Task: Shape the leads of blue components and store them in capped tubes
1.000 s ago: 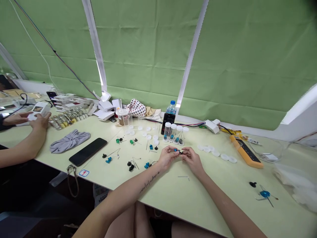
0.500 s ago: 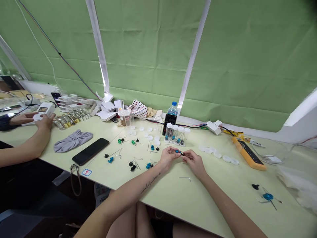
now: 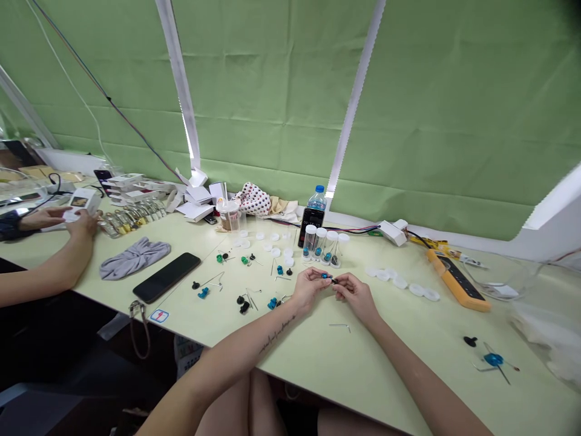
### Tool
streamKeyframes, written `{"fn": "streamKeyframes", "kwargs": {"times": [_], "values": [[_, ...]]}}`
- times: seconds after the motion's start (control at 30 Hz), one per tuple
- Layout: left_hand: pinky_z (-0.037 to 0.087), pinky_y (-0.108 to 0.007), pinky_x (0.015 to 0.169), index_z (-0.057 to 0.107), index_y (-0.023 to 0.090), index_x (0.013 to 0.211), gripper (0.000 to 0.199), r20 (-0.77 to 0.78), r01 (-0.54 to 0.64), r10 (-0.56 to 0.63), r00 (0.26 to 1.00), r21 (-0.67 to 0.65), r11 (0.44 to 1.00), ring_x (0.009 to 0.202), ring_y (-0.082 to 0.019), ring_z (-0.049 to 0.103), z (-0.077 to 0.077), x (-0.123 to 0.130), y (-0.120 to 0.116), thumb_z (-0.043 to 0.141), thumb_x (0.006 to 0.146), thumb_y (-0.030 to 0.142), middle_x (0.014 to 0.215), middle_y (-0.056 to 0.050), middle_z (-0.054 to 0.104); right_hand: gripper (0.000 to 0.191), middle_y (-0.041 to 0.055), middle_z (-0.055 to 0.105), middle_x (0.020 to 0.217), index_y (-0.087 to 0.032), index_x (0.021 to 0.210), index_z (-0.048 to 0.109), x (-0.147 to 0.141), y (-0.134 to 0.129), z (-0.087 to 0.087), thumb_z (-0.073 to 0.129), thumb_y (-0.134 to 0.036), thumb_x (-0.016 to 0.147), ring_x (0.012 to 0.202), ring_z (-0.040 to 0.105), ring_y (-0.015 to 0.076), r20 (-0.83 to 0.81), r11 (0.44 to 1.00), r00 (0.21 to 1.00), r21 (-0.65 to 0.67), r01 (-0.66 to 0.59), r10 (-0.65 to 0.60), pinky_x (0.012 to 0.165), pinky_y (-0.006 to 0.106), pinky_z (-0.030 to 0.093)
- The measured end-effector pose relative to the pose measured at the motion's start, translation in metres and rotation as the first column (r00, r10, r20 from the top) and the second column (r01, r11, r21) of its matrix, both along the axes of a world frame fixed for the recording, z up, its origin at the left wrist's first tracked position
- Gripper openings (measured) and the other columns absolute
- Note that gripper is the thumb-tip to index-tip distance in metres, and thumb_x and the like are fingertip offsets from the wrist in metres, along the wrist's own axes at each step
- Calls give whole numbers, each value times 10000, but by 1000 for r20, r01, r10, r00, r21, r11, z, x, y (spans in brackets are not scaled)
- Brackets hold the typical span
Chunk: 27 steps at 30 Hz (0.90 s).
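On the pale green worktop (image 3: 345, 369), a yellow multimeter (image 3: 457, 286) lies right of a group of clear capped tubes (image 3: 321, 243), and a black smartphone (image 3: 166, 277) lies left of them. Just in front of the tubes, both hands sit close together, the left hand (image 3: 308, 292) and right hand (image 3: 356, 297) closed, their fingertips pinching a small blue-and-black part (image 3: 330, 278). Farther in front lies an L-shaped hex key (image 3: 339, 327).

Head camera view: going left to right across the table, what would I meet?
Co-worker's hands, grey knotted cloth, black smartphone, left hand, small blue-and-black part, right hand, white plastic caps, orange multimeter, blue part with metal pins.
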<state>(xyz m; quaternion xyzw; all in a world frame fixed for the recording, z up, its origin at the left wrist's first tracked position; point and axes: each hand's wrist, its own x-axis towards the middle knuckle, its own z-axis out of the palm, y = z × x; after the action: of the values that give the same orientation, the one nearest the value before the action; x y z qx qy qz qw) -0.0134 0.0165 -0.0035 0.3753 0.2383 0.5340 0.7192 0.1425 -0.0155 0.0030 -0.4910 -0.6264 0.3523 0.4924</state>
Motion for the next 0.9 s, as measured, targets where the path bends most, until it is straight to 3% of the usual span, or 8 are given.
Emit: {"fn": "streamKeyframes", "kwargs": {"times": [0.2,0.4,0.9], "values": [[468,-318,778,566,115,805,371,28,-29,29,999,-23,999,750,-146,625,-2,1,1,802,528,184,801,-68,659,401,10,612,688,-193,985,552,0,1,1,648,-465,707,568,606,156,0,1000,1000,-5,-31,31,536,287,510],[466,-309,779,580,107,814,366,8,-23,23,1000,-32,999,733,-135,619,1,1,1,803,533,182,774,-64,653,324,17,613,698,-190,938,546,0,1,0,626,-438,745,538,596,144,16,1000,999,1,-28,28,477,251,463],[462,-318,775,575,111,809,354,15,-20,21,1000,-14,1000,726,-138,620,-1,1,-1,796,542,184,790,-69,656,356,10,600,592,-160,928,608,1,1,0,592,-471,756,511,560,136,30,999,999,-30,-21,22,473,246,446]]}}
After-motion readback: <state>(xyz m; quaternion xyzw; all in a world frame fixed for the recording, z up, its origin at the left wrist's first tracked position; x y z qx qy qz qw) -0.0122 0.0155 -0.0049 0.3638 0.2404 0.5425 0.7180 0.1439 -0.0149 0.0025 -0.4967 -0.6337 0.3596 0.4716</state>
